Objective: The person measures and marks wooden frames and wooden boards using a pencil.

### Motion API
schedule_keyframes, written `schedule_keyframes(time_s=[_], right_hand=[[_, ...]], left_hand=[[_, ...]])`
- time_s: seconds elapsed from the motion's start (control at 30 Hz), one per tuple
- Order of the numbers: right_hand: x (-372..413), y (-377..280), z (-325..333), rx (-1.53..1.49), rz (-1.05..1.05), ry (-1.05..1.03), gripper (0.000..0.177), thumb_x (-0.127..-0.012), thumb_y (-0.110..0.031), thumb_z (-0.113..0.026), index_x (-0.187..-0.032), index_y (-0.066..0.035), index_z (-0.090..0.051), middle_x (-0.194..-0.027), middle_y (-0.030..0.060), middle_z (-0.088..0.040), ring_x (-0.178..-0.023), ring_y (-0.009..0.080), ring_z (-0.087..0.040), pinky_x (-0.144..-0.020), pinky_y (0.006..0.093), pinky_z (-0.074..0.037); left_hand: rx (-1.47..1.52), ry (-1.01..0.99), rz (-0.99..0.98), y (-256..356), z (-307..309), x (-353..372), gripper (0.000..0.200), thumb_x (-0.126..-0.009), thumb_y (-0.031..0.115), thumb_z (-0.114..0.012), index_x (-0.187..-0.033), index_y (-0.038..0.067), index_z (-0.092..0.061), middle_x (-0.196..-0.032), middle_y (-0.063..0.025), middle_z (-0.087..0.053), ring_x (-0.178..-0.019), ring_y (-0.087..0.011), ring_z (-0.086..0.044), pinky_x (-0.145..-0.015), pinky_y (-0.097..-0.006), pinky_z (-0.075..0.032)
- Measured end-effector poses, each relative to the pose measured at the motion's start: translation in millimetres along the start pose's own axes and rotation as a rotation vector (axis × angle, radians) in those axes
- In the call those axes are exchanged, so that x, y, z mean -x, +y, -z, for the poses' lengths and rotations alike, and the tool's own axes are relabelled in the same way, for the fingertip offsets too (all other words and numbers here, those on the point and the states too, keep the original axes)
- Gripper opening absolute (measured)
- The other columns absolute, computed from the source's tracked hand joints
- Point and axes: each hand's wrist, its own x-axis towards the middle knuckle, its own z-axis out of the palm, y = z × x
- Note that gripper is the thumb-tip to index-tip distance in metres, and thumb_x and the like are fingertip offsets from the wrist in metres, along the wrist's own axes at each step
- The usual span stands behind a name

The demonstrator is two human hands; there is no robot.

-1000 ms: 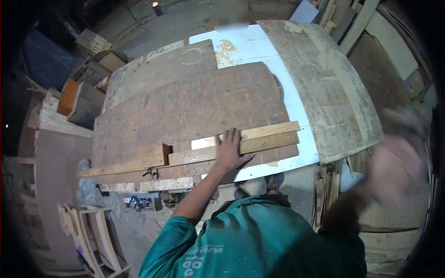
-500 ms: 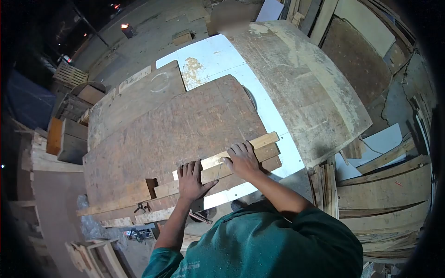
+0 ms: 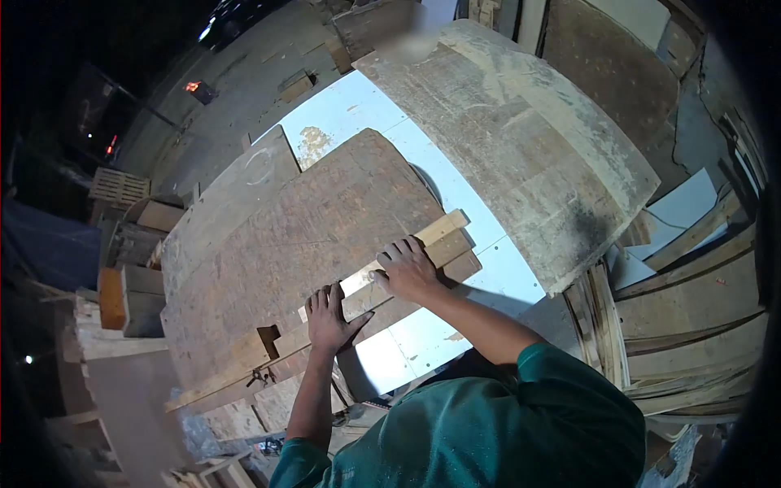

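Observation:
A pale wooden strip [image 3: 358, 281] lies slantwise near the front edge of a large brown plywood board [image 3: 325, 211]. My left hand [image 3: 328, 320] grips the strip towards its left end, fingers over the far edge and thumb stretched along the near side. Further right, my right hand [image 3: 407, 272] holds the same strip with fingers bent over it. A second wooden strip [image 3: 447, 250] runs beneath and beside the first, partly hidden by my hands. To the left, a long narrow batten [image 3: 215, 390] follows the board's front edge, beside a dark square notch [image 3: 268, 342].
The plywood rests on a white panel [image 3: 488, 281] of the worktable. A dusty wooden top [image 3: 537, 146] adjoins at the right. Curved stacked boards [image 3: 691, 325] fill the right side. Wooden boxes [image 3: 142, 301] stand left, and a small fire [image 3: 194, 86] burns in the yard.
My view has turned, so the table appears rotated and shifted. Both hands stay on the wooden strip, with little visible movement against the board.

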Motion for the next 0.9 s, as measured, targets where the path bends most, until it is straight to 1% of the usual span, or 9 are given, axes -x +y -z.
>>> schedule_keyframes(time_s=[0.03,0.07,0.13,0.3,0.5,0.6,0.7,0.8,0.9], right_hand=[[-1,2,-5,-0.003,0.002,0.029,0.04,-0.089,-0.041,-0.055,-0.107,-0.006,-0.063,-0.11,0.0153,-0.057,-0.114,0.0315,-0.046,-0.107,0.0497,-0.024],[-2,3,-4,0.001,0.001,0.045,0.04,-0.088,-0.042,-0.056,-0.106,-0.006,-0.063,-0.109,0.0144,-0.057,-0.113,0.0303,-0.046,-0.106,0.0487,-0.025],[-5,4,-3,0.009,-0.004,0.069,0.041,-0.087,-0.043,-0.057,-0.104,-0.007,-0.064,-0.107,0.0126,-0.058,-0.112,0.0281,-0.046,-0.106,0.0468,-0.025],[-3,0,1,-0.006,-0.052,0.014,0.041,-0.087,-0.043,-0.057,-0.108,-0.008,-0.063,-0.112,0.0144,-0.055,-0.117,0.0297,-0.043,-0.109,0.0504,-0.021],[-3,0,-1,-0.003,-0.047,0.009,0.042,-0.088,-0.043,-0.055,-0.111,-0.008,-0.062,-0.114,0.0146,-0.055,-0.118,0.0301,-0.043,-0.11,0.0513,-0.019],[-3,2,-5,0.001,-0.046,0.03,0.042,-0.089,-0.042,-0.054,-0.112,-0.008,-0.061,-0.114,0.0146,-0.055,-0.118,0.0301,-0.044,-0.11,0.0515,-0.019],[-3,1,-4,0.01,-0.035,0.023,0.042,-0.089,-0.042,-0.053,-0.112,-0.008,-0.061,-0.115,0.0146,-0.056,-0.118,0.0299,-0.044,-0.11,0.0516,-0.02],[-3,2,-4,0.021,-0.031,0.012,0.044,-0.09,-0.043,-0.052,-0.113,-0.007,-0.061,-0.116,0.0141,-0.056,-0.119,0.0298,-0.043,-0.109,0.0514,-0.021],[-4,2,-3,0.02,-0.028,-0.01,0.044,-0.089,-0.042,-0.052,-0.112,-0.006,-0.061,-0.116,0.014,-0.057,-0.119,0.0302,-0.044,-0.109,0.052,-0.021]], left_hand=[[-0.001,0.0,-0.004,-1,-1,-1,0.095,-0.069,0.067,-0.066,-0.131,-0.001,-0.043,-0.12,-0.0192,-0.05,-0.114,-0.036,-0.045,-0.101,-0.0473,-0.031],[0.0,-0.003,-0.007,-1,0,-4,0.095,-0.069,0.067,-0.066,-0.131,-0.001,-0.043,-0.121,-0.0192,-0.05,-0.115,-0.0361,-0.044,-0.102,-0.0474,-0.031],[0.003,-0.066,0.009,-3,1,-7,0.099,-0.069,0.069,-0.065,-0.134,-0.002,-0.041,-0.127,-0.021,-0.047,-0.12,-0.0373,-0.041,-0.104,-0.0485,-0.029],[-0.024,-0.103,-0.005,-9,-4,-4,0.103,-0.069,0.07,-0.063,-0.137,-0.004,-0.037,-0.135,-0.0231,-0.043,-0.125,-0.039,-0.038,-0.107,-0.05,-0.026],[-0.025,-0.069,-0.023,-11,-9,-4,0.103,-0.069,0.071,-0.063,-0.137,-0.003,-0.038,-0.134,-0.0234,-0.044,-0.124,-0.0391,-0.039,-0.107,-0.0502,-0.026],[-0.025,-0.05,-0.036,-9,-7,-5,0.101,-0.069,0.067,-0.067,-0.135,-0.003,-0.039,-0.131,-0.023,-0.045,-0.122,-0.0384,-0.041,-0.105,-0.0499,-0.029],[-0.02,-0.035,-0.025,-9,-9,-4,0.098,-0.068,0.065,-0.069,-0.134,-0.002,-0.041,-0.129,-0.0214,-0.046,-0.12,-0.0375,-0.042,-0.104,-0.0496,-0.03],[0.003,-0.048,0.008,-8,-9,-5,0.098,-0.068,0.066,-0.067,-0.134,-0.002,-0.042,-0.13,-0.0207,-0.047,-0.122,-0.0369,-0.041,-0.106,-0.049,-0.028],[0.012,-0.022,-0.001,-4,-6,-4,0.096,-0.067,0.065,-0.069,-0.132,-0.001,-0.044,-0.127,-0.019,-0.048,-0.119,-0.0351,-0.043,-0.104,-0.0483,-0.029]])
